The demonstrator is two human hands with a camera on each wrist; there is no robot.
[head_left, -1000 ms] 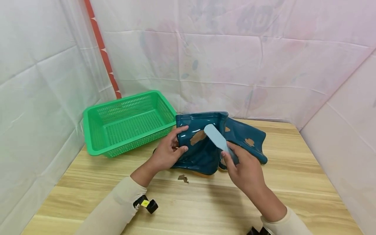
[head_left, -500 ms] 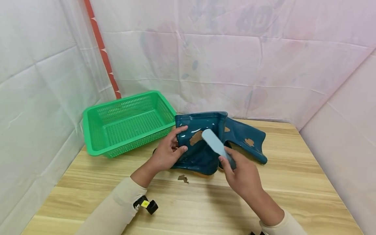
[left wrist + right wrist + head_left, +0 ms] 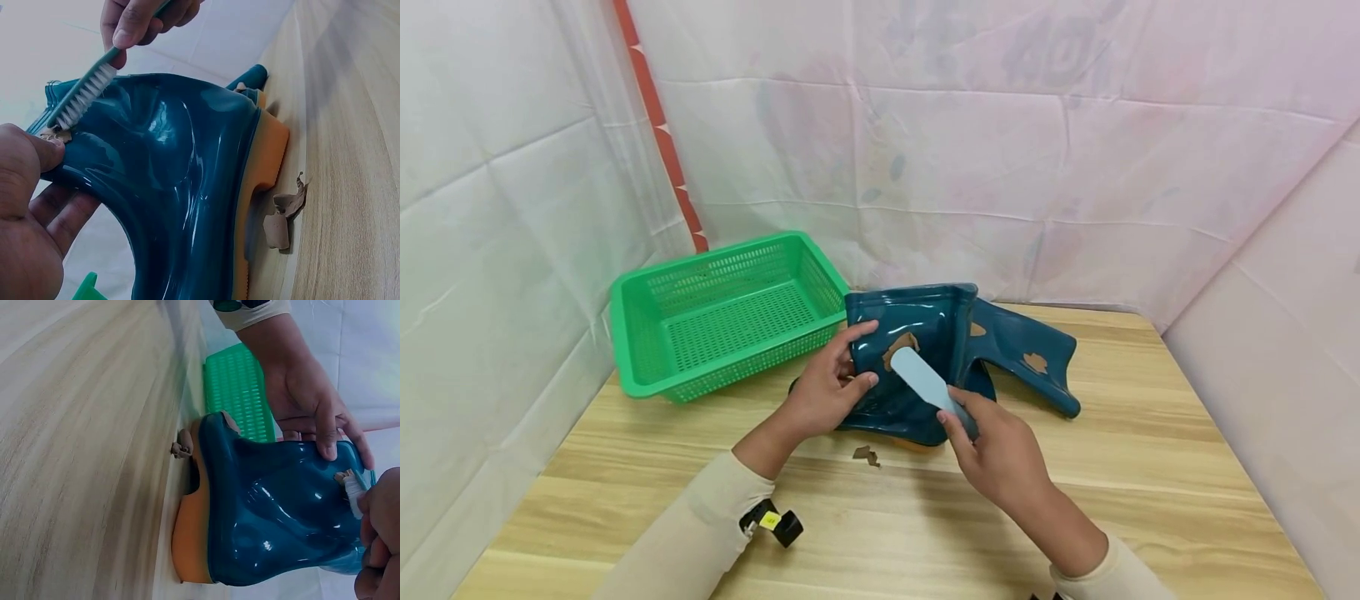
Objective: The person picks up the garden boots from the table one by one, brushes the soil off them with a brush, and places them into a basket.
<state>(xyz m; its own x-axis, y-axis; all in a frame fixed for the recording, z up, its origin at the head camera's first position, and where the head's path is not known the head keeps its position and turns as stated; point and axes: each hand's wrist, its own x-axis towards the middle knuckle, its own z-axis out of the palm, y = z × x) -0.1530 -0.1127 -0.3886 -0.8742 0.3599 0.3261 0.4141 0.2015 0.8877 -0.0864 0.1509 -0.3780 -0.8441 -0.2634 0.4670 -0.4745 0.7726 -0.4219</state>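
Note:
A dark teal rubber rain boot (image 3: 932,321) with an orange sole (image 3: 192,540) stands on the table. My left hand (image 3: 829,387) grips its shaft, thumb on the near face. My right hand (image 3: 1006,454) holds a light blue scrubbing brush (image 3: 922,379) by its handle. In the left wrist view, white bristles (image 3: 87,99) meet the brown patch (image 3: 61,135) on the shaft, close to my left thumb. A second teal boot (image 3: 1011,337) lies on its side behind to the right, with brown patches on it too.
At the back left stands a green perforated plastic basket (image 3: 752,357). Brown flakes (image 3: 867,456) lie on the wooden table (image 3: 880,533) in front of the boot. White sheeting (image 3: 955,167) hangs at the back and both sides.
My right hand has moved the brush left and down over the shaft, onto the brown patch. My left hand keeps its grip, and the boot stays nearly in place.

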